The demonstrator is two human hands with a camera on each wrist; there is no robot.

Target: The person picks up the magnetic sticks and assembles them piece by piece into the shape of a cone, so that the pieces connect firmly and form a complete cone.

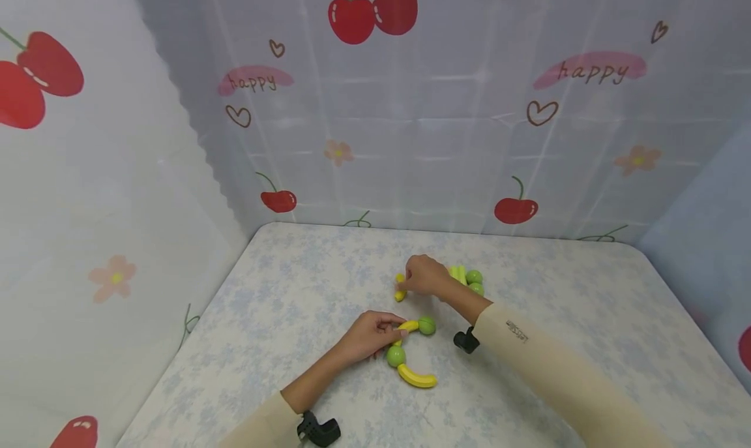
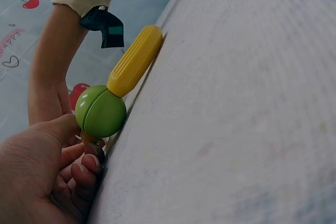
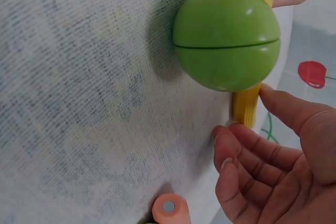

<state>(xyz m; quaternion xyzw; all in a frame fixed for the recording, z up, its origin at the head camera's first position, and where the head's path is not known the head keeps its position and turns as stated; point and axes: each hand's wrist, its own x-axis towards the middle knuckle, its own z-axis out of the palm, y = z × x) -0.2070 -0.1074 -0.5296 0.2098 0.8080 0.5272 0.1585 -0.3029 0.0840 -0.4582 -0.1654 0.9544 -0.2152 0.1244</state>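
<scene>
In the head view my left hand (image 1: 368, 335) pinches a curved yellow magnetic rod (image 1: 409, 326), with one green ball (image 1: 427, 325) at its far end and another green ball (image 1: 396, 355) at its near end. A second curved yellow rod (image 1: 417, 377) joins the nearer ball. Farther back, my right hand (image 1: 427, 275) grips a separate yellow rod (image 1: 400, 297) close to the table. Thumb and fingers of that hand (image 3: 278, 156) sit around the rod (image 3: 244, 109) in the right wrist view, partly behind a large green ball (image 3: 226, 51).
Beyond my right forearm lie several light yellow-green rods (image 1: 458, 274) and green balls (image 1: 474, 277). An orange piece with a grey round end (image 3: 170, 208) shows low in the right wrist view. A patterned curtain (image 1: 411, 135) hangs along the back edge of the table (image 1: 281, 272).
</scene>
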